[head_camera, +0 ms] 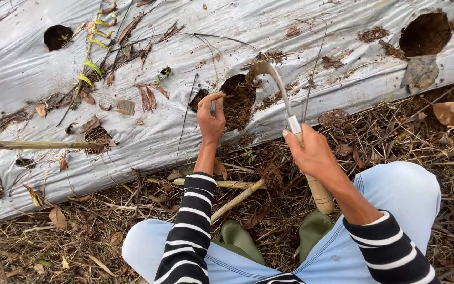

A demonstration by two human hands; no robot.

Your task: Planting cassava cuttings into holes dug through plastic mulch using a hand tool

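Left hand (210,120): centre of the frame, at the left rim of the planting hole (239,101); fingers pinched nearly closed on the edge of the plastic sheet (195,31) there.
Right hand (313,153): right of centre, fingers wrapped tight round the wooden handle of the sickle (285,108).
Sickle: curved metal blade arches up from the hand, its tip at the top rim of the hole.
Planting hole: torn opening in the silver sheet, showing brown soil.
Plastic sheet: grey-silver cover across the upper frame, strewn with dry leaves and stalks.
Other holes: one at upper left (57,37), one at upper right (425,34).
Ground: dry straw (53,247) along the lower frame.
Person: crouching, striped sleeves, pale blue trousers, green boots (241,239).
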